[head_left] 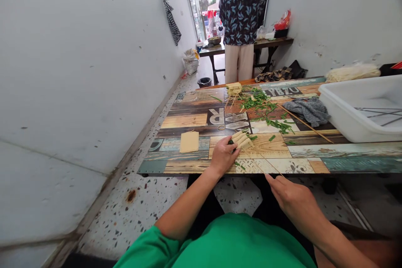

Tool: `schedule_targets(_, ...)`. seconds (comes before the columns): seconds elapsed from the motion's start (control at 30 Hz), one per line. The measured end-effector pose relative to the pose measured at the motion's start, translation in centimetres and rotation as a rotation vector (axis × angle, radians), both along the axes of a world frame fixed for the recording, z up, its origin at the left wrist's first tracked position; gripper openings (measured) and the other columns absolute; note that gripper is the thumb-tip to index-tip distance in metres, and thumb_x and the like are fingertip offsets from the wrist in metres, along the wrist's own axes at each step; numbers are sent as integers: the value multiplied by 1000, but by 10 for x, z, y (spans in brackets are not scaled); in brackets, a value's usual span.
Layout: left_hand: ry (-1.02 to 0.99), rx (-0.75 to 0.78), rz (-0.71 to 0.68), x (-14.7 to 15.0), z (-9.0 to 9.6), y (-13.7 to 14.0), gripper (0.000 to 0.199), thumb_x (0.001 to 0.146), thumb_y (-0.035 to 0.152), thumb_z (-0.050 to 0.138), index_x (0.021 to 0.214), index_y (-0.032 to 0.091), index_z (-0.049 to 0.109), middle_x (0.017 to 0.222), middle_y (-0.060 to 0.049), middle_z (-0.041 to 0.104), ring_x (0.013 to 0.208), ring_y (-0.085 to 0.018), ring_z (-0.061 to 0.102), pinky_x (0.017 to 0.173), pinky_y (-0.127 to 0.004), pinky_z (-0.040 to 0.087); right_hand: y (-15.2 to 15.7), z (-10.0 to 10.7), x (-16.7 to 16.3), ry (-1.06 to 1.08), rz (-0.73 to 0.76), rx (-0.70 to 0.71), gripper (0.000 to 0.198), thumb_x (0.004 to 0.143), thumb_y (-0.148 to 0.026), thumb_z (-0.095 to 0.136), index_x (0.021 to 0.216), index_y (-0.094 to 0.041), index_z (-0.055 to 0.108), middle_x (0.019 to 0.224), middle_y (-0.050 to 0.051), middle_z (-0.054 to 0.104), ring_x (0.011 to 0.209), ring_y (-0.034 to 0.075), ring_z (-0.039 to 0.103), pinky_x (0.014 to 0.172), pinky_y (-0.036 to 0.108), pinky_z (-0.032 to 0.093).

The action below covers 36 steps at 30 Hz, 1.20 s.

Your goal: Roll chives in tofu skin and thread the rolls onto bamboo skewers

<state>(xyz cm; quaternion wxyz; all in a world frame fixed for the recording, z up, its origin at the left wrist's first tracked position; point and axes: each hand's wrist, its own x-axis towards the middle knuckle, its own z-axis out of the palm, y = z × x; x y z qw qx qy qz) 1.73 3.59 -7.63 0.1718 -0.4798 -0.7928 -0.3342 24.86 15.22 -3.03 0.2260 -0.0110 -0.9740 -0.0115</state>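
My left hand is closed around pale yellow rolls that look like rolled tofu sheets with greens inside, pressed to the table near its front edge. Thin wooden skewers run from these rolls toward my right hand. Its fingers pinch the skewer ends just off the table's edge. To the left lies a stack of flat yellow square sheets. Further back sits a bundle of skewered rolls, sticks pointing toward me. Chopped green leaves are scattered beside it.
A white plastic bin holding thin dark rods stands at the right, beside a grey cloth. One long stick lies before the cloth. Beyond the patterned table, a person stands at a second table. A wall runs along the left.
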Motion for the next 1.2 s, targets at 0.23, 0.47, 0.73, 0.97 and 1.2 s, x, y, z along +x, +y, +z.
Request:
schedule_targets(0.23, 4, -2, 0, 0, 2, 1, 4, 77, 23, 74, 81, 22, 76, 110, -10, 69, 101, -24, 67, 90, -40, 58, 1, 2, -7, -36, -5, 17, 35, 95, -13, 36, 108, -12, 69, 71, 5, 66, 51, 11, 59, 47, 23, 39)
schedule_targets(0.47, 30, -9, -6, 0, 4, 0, 3, 77, 22, 74, 79, 21, 76, 110, -11, 69, 100, -24, 67, 89, -39, 58, 3, 3, -13, -70, 2, 36, 34, 94, -11, 38, 110, -12, 68, 77, 6, 70, 55, 12, 63, 50, 21, 46)
schedule_targets(0.73, 18, -9, -14, -1, 2, 1, 4, 79, 22, 73, 80, 22, 76, 112, -10, 68, 102, -24, 65, 91, -40, 57, 3, 8, -20, -39, 28, 24, 33, 95, -12, 38, 104, -11, 70, 70, 5, 68, 56, 14, 65, 50, 23, 47)
schedule_targets(0.97, 16, -6, -24, 0, 3, 0, 4, 80, 22, 72, 79, 22, 76, 110, -10, 68, 100, -24, 65, 90, -40, 57, 5, -1, -23, -85, 11, 2, 33, 94, -11, 39, 108, -12, 69, 76, 6, 70, 61, 15, 66, 53, 24, 47)
schedule_targets(1.2, 4, -5, -34, 0, 4, 0, 5, 80, 21, 72, 78, 20, 76, 109, -11, 69, 99, -24, 66, 89, -39, 57, 5, -3, -29, -114, 13, -24, 31, 94, -13, 41, 106, -12, 69, 71, 5, 68, 59, 15, 65, 52, 24, 45)
